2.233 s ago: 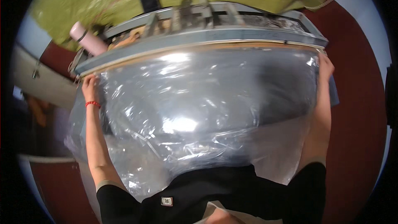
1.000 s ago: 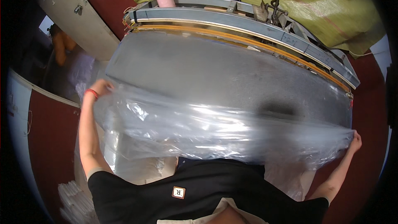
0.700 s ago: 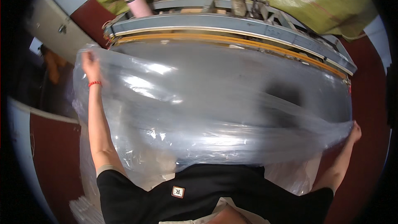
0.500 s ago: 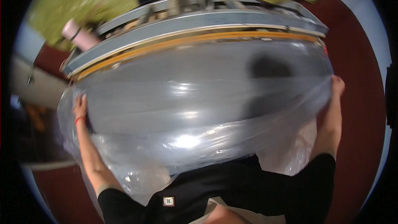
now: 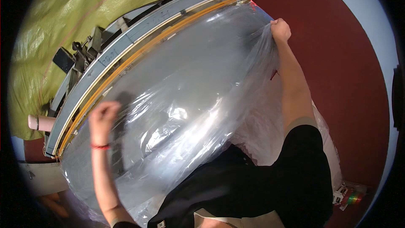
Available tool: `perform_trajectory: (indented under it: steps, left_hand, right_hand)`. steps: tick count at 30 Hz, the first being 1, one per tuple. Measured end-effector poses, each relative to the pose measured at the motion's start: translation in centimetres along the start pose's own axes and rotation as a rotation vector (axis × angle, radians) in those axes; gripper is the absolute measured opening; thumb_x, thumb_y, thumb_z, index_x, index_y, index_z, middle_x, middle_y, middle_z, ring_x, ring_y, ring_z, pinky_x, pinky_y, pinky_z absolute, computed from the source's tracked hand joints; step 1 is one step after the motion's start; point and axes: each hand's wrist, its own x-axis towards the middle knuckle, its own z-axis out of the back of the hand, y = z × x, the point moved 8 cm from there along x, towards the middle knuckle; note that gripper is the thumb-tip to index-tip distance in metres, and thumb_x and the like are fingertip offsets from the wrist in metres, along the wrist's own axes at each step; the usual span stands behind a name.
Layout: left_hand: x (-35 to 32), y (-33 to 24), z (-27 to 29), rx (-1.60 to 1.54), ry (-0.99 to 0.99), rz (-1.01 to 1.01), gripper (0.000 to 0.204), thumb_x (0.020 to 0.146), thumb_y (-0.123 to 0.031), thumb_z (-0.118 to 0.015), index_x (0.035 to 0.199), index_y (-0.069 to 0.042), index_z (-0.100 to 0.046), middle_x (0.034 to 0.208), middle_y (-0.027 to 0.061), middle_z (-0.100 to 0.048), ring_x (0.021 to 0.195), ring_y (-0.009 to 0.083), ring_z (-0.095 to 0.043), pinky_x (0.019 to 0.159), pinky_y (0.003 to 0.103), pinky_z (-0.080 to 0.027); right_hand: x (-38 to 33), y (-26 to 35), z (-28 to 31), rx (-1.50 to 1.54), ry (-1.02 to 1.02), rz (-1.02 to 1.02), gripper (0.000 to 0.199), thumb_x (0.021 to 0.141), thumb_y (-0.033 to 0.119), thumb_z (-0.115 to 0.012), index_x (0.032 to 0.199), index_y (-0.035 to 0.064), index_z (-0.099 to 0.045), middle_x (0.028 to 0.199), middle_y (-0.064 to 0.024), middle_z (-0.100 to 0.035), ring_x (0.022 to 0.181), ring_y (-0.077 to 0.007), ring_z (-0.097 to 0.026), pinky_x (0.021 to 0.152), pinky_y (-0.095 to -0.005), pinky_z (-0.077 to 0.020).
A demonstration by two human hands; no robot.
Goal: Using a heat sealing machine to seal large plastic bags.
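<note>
Grey table (image 5: 202, 59) with a yellow-edged rail filled the view, green tarp (image 5: 50, 29) beyond it. Left hand (image 5: 103, 116) was blurred near the table's left end, finger state unclear. Film (image 5: 190, 114), thin, glossy and wrinkled, lay over the table. Right hand (image 5: 280, 29) pinched it at the far corner; it could tear or slip if pulled hard.

- A crumpled green tarpaulin (image 5: 55, 29) fills the far left.
- A pink cylinder-shaped bottle (image 5: 40, 122) lies at its lower edge.
- A small black block (image 5: 63, 60) sits among metal fittings (image 5: 90, 44) beside the rail.
- The dark red floor (image 5: 346, 80) spreads on the right.
- Small colourful bits (image 5: 352, 196) lie on that floor, lower right.
</note>
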Motion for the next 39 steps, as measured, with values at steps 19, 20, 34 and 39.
perform_trajectory:
  steps: [19,20,34,39]
  left_hand:
    - [7.2,-26.6,-35.6,0.102,0.278,-0.434,0.025,0.073,-0.023,-0.059,0.091,-0.007,-0.06,0.073,0.0099,-0.062,0.067,0.0219,-0.06,0.061,0.03,-0.046]
    - [7.5,-25.5,-36.1,-0.31,0.423,-0.219,0.024,0.074,-0.019,-0.057,0.093,-0.004,-0.058,0.073,0.0088,-0.061,0.064,0.0186,-0.058,0.057,0.027,-0.046]
    - [-22.4,8.0,-2.1,-0.101,0.97,0.442,0.017,0.076,-0.01,-0.058,0.09,0.0,-0.058,0.08,0.0077,-0.061,0.069,0.014,-0.058,0.061,0.026,-0.048]
    - [-29.6,16.4,28.8,0.297,-0.072,0.64,0.005,0.066,-0.001,-0.058,0.07,0.001,-0.06,0.063,0.0109,-0.06,0.053,0.0179,-0.058,0.047,0.027,-0.046]
  right_hand:
    - [0.4,-2.2,-0.5,0.783,-0.083,-0.068,0.022,0.07,0.028,-0.064,0.073,0.0065,-0.059,0.072,-0.0111,-0.061,0.068,-0.0257,-0.059,0.064,-0.0343,-0.0441]
    - [0.3,-1.8,-0.2,0.758,-0.076,-0.068,0.022,0.07,0.028,-0.064,0.073,0.0066,-0.059,0.072,-0.0112,-0.061,0.069,-0.0261,-0.059,0.064,-0.0344,-0.0441]
    - [0.6,0.0,-1.9,0.626,0.111,0.173,0.018,0.074,0.021,-0.058,0.086,0.0092,-0.063,0.085,-0.0076,-0.063,0.08,-0.0157,-0.057,0.072,-0.0284,-0.0433]
    - [3.6,-2.7,-5.7,0.475,0.116,0.234,0.031,0.077,0.037,-0.057,0.085,0.0067,-0.059,0.083,-0.0093,-0.06,0.077,-0.0204,-0.056,0.069,-0.0311,-0.0417]
